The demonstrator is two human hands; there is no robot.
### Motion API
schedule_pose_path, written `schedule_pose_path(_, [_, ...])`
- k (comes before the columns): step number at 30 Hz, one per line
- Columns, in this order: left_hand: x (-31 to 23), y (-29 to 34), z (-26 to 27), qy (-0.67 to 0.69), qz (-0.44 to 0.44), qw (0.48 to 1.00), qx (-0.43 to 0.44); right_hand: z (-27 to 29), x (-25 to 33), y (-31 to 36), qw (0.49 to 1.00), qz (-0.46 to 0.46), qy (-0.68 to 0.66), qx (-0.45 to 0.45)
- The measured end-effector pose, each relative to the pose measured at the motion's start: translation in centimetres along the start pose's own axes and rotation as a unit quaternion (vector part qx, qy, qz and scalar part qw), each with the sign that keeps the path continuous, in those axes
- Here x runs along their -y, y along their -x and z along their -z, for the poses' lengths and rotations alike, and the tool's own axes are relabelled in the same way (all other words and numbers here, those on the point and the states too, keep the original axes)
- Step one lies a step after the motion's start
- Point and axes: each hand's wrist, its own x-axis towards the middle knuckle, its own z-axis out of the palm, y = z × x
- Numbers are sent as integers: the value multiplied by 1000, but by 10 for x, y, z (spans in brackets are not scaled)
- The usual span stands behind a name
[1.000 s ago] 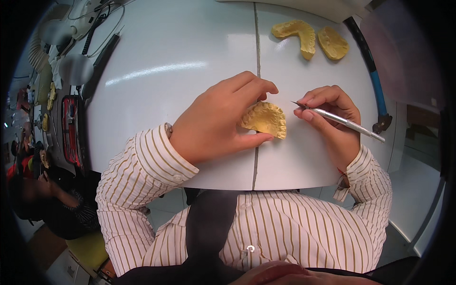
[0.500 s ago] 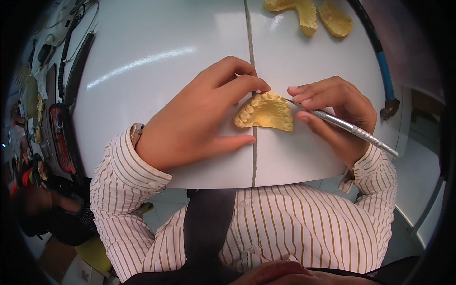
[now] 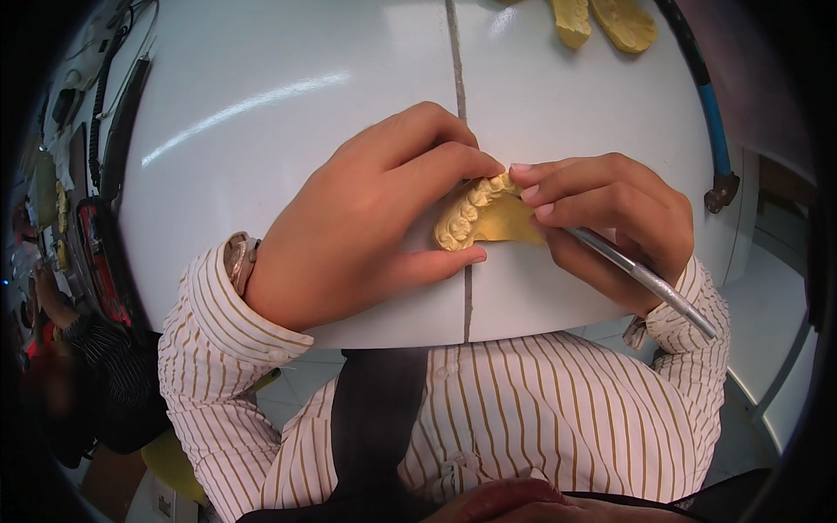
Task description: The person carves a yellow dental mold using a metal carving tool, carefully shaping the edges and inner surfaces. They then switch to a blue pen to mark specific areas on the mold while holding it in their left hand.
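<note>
A yellow plaster dental cast shaped like an arch of teeth lies on the white tabletop, on the seam between two panels. My left hand grips it from the left, thumb below and fingers above. My right hand holds a thin metal hand tool like a pen, its tip hidden against the cast's right side, with fingertips touching the cast.
Two more yellow casts lie at the far edge of the table. A blue-handled tool runs along the right rim. Cables and dark tools lie at the left edge. Another person sits at lower left.
The cast and both hands fill more of the view and sit lower. My right fingers have closed in onto the cast's right side, and the tool tip is covered now.
</note>
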Motion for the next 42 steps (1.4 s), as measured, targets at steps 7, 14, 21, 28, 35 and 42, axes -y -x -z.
schedule_pose_path(7, [-3, -2, 1, -8, 7, 1000, 25, 4, -1, 3, 1000, -7, -13, -2])
schedule_pose_path(14, [-5, -1, 1, -5, 34, 998, 49, 4, -4, 4, 1000, -4, -25, 3])
schedule_pose_path(21, [-4, -2, -1, -5, 29, 998, 47, 3, -5, 4, 1000, -6, -19, 0])
schedule_pose_path(28, [-4, -1, -1, -7, 24, 999, 39, 2, -4, 3, 1000, -2, -14, -5])
schedule_pose_path(35, [-2, 0, -4, 9, 13, 1000, 19, 0, -2, 3, 999, -27, -25, -20])
schedule_pose_path(42, [-1, -1, -4, 24, 14, 999, 17, 1, -2, 3, 1000, -7, -13, -13])
